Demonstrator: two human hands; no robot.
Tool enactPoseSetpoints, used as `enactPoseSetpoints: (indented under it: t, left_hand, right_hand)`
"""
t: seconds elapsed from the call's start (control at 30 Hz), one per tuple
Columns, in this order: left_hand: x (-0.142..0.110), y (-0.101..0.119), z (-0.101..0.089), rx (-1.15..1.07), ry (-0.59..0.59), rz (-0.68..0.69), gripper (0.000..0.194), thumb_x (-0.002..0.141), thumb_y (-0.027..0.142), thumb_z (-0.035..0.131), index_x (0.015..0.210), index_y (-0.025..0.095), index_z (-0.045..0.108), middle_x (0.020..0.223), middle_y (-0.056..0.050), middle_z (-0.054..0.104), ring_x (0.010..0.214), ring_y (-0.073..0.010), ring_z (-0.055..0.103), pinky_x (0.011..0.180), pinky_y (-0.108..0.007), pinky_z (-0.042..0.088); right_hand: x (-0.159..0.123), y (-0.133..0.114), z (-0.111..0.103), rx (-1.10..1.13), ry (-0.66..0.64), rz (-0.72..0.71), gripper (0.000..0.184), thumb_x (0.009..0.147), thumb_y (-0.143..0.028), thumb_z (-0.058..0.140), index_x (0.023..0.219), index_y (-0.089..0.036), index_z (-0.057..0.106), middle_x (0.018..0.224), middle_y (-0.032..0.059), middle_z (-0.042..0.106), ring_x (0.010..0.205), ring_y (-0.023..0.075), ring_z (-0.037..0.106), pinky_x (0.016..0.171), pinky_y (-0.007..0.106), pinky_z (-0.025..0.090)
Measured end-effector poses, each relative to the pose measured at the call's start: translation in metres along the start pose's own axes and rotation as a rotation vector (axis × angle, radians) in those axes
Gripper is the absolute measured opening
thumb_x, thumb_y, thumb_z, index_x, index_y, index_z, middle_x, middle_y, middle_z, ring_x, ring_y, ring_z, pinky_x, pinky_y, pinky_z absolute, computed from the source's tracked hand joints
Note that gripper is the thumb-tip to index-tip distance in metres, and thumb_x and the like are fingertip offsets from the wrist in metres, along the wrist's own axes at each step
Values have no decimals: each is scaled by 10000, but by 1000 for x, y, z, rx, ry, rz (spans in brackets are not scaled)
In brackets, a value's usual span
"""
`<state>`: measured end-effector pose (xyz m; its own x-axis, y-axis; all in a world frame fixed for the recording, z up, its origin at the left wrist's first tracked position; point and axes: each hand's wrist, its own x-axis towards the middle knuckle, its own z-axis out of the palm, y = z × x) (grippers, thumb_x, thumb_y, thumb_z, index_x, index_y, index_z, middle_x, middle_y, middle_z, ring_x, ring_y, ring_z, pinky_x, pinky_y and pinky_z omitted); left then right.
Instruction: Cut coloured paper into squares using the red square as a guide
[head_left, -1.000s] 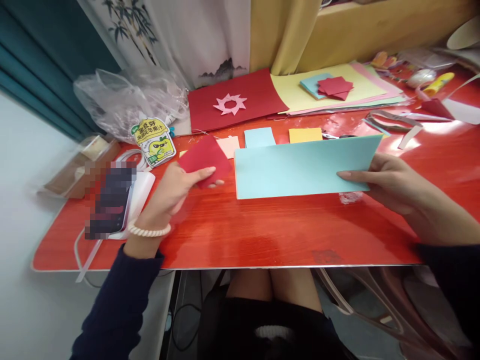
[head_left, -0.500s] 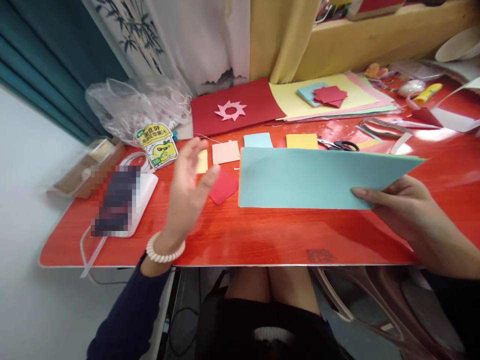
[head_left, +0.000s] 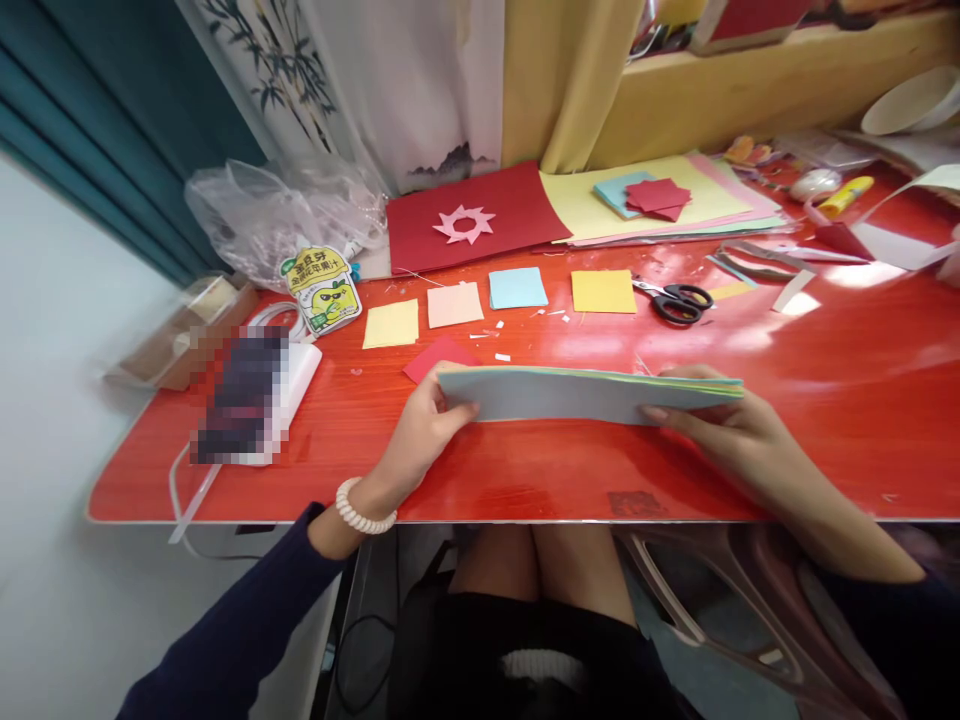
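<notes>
A stack of coloured paper sheets point(head_left: 570, 395), light blue on the near face, is held edge-on just above the red table point(head_left: 525, 470). My left hand point(head_left: 424, 435) grips its left end with thumb on top. My right hand point(head_left: 720, 425) is closed on its right end. A small red paper square point(head_left: 435, 355) lies on the table just behind the stack's left end. Behind it lie a yellow square point(head_left: 391, 323), a pink square point(head_left: 454, 304), a blue square point(head_left: 517, 287) and an orange-yellow square point(head_left: 603, 291) in a row.
Black-handled scissors point(head_left: 675, 300) lie right of the squares. A dark red sheet with a pink star cut-out point(head_left: 465, 222) and more coloured sheets point(head_left: 675, 205) sit at the back. A plastic bag point(head_left: 262, 215), a juice pouch point(head_left: 322, 290) and a blurred device point(head_left: 240, 395) occupy the left.
My left hand let go of the red square, which now lies on the table, and took the stack's left end. The stack tipped from facing me to nearly flat.
</notes>
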<state>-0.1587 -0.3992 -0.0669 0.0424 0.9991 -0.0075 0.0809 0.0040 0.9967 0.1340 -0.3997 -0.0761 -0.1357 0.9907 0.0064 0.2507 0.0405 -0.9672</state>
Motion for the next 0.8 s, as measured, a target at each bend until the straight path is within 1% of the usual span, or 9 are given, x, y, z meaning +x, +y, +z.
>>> enactPoseSetpoints:
  t: [0.07,0.17,0.23,0.37,0.43,0.53,0.6,0.7,0.8]
  left_hand:
    - [0,0,0,3,-6,40,158,738,160,641,842,195,527,830,12,528,833,-128,509,741,-242,437]
    - [-1,-1,-1,11,-24,41,164,737,134,612,842,207,509,812,13,485,808,-131,469,698,-237,410]
    - [-1,-2,-1,4,-33,39,176,733,110,591,853,209,509,823,11,485,813,-134,462,700,-240,405]
    - [-1,-3,-2,-15,-61,43,199,735,78,554,888,202,530,873,5,518,854,-136,477,747,-243,406]
    - [0,-3,-1,-16,-76,39,205,738,73,545,901,196,532,887,5,533,860,-134,489,764,-245,406]
    - [1,-3,0,-14,-63,34,205,724,78,568,894,188,535,851,13,535,825,-130,497,753,-247,412]
    - [2,-3,0,-20,-55,28,234,714,75,582,921,183,564,901,2,566,867,-139,518,764,-250,424]
    - [3,-3,0,-52,-66,18,304,713,52,591,981,189,633,1028,-14,633,975,-162,561,832,-270,443]
    - [1,-2,-2,-50,-120,40,204,758,79,610,893,197,708,964,-13,705,943,-169,620,867,-299,466]
  right_hand:
    - [0,-1,2,29,8,-34,171,760,-351,722,905,-271,679,938,-21,635,922,157,595,849,278,497]
    - [-1,-2,4,72,-6,47,268,741,-346,741,985,-271,661,1009,-11,646,961,165,592,905,305,480]
    - [-1,-1,5,73,21,69,326,720,-345,756,1017,-268,646,1034,-1,639,977,180,586,931,334,464]
    - [-1,-2,6,25,94,19,364,691,-367,767,1016,-275,632,1012,-1,610,945,184,566,856,316,474]
    - [0,-2,6,-1,98,13,378,688,-375,766,1027,-291,623,987,-15,593,904,165,557,806,280,473]
    - [1,0,5,-12,94,19,410,683,-374,768,1059,-317,615,998,-30,582,902,151,555,790,251,464]
    - [2,2,5,-2,84,11,417,688,-362,769,1074,-333,615,1036,-37,583,905,144,559,781,239,464]
    - [3,7,3,28,62,-15,376,708,-326,764,1058,-356,632,1069,-45,588,921,135,567,783,232,463]
    - [2,7,1,40,16,-75,203,747,-318,734,944,-331,689,938,-22,618,892,155,588,816,279,464]
